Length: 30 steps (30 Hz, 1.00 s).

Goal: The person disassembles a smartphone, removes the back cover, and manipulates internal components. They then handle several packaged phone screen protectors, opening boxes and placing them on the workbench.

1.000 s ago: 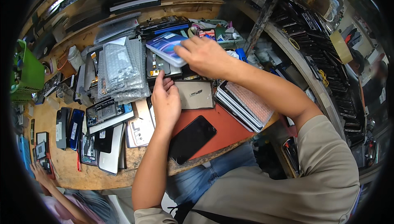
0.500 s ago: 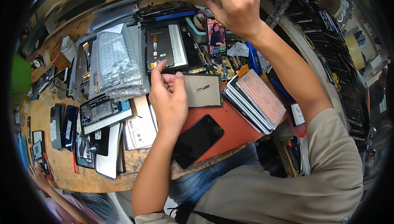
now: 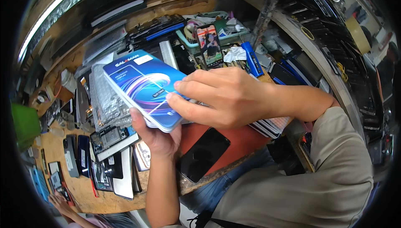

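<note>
A flat blue box [image 3: 144, 87] printed with a swirl of pink and white rings is held tilted over the bench; pale layered edges show along its lower side. My left hand [image 3: 161, 141] supports it from beneath, with the thumb against the near edge and the other fingers hidden below. My right hand [image 3: 225, 96] grips the box's right side, its fingertips lying on the printed face and its thumb out of sight. Under my hands, a black smartphone [image 3: 205, 154] lies face up on a red-brown mat [image 3: 234, 149].
Bubble-wrapped packets [image 3: 106, 98] pile up behind the box at left. A phone with a lit screen [image 3: 209, 46] stands by a green basket [image 3: 188, 39]. Phones and panels [image 3: 121, 178] crowd the left front. A striped stack [image 3: 275, 125] sits at right. Another person's hand [image 3: 60, 203] works lower left.
My right hand has come down from the upper edge toward the middle, bringing the blue box. My left hand, previously free, now holds it from below.
</note>
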Motion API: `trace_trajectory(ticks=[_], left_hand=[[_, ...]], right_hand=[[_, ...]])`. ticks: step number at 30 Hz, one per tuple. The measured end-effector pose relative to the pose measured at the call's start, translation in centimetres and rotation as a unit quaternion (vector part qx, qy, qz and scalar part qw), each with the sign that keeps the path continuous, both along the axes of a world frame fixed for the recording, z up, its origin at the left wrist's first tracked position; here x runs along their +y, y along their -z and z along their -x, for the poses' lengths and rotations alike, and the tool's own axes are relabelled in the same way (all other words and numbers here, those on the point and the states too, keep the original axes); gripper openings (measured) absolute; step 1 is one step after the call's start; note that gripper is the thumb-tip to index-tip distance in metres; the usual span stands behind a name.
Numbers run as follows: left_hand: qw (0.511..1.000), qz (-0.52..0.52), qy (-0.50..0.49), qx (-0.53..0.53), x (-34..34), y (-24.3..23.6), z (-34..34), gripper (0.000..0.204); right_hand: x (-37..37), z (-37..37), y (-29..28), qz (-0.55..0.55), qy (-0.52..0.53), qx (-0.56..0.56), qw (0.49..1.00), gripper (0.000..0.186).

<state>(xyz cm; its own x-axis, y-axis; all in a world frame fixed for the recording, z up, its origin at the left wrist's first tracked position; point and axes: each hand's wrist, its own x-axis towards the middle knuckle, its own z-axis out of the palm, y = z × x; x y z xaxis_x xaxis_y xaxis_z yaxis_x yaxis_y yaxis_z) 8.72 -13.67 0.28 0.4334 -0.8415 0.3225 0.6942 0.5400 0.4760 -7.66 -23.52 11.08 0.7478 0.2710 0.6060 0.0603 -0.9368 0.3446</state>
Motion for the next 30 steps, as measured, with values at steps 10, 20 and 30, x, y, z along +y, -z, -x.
trace_trajectory(ticks=[10,20,30], left_hand=[[0.995,-0.022,0.070,-0.068,-0.5,-0.9,0.6,0.097],[0.980,-0.098,0.115,-0.129,0.2,0.3,1.2,0.105],[0.962,-0.137,0.168,-0.164,0.3,-0.7,0.7,0.108]], right_hand=[[-14.9,-2.1,-4.7,0.210,0.108,-0.282,0.930,0.024],[-24.1,-9.3,-4.1,0.143,0.200,-0.266,0.932,0.023],[-36.5,-20.9,-2.7,0.000,0.293,-0.207,0.933,0.033]])
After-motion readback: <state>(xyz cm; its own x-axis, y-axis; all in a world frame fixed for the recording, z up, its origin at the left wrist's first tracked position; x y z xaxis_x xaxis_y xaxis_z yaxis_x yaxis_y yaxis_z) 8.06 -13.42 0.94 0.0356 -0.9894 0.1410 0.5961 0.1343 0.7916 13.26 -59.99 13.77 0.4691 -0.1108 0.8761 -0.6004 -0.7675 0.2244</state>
